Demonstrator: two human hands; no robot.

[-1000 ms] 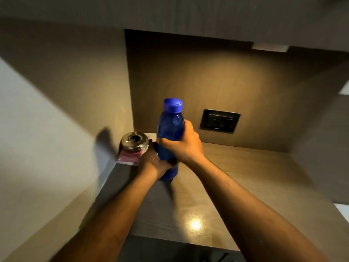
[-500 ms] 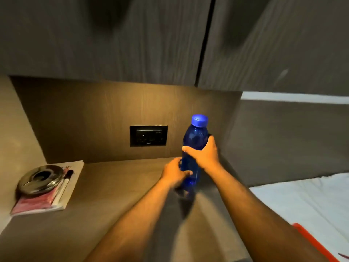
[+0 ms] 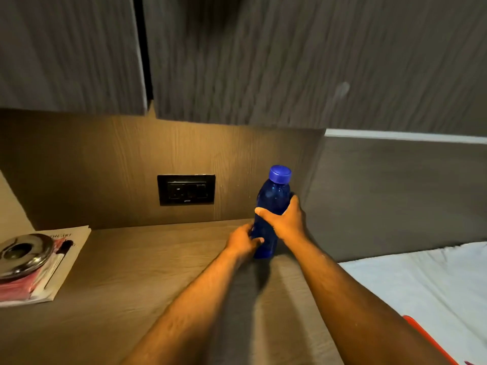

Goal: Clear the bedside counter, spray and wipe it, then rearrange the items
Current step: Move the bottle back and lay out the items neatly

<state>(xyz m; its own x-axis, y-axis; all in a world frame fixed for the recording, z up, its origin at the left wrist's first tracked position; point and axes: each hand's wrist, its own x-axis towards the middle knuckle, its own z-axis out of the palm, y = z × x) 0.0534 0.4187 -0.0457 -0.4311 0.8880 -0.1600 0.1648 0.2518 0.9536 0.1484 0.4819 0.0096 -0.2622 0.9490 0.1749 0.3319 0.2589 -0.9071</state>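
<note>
Wood-grain bedside counter (image 3: 137,280), blue bottle (image 3: 271,206) upright on its back right corner, magazine (image 3: 66,262) far left of the bottle at the counter's left edge, white bed (image 3: 421,283) right of the bottle.

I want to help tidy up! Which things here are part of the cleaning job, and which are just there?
Part of the job:
- blue bottle, held by left hand and right hand
- counter
- magazine
- metal ashtray
- pen

Just there:
- wall socket
- cupboard doors
- white bedsheet
</note>
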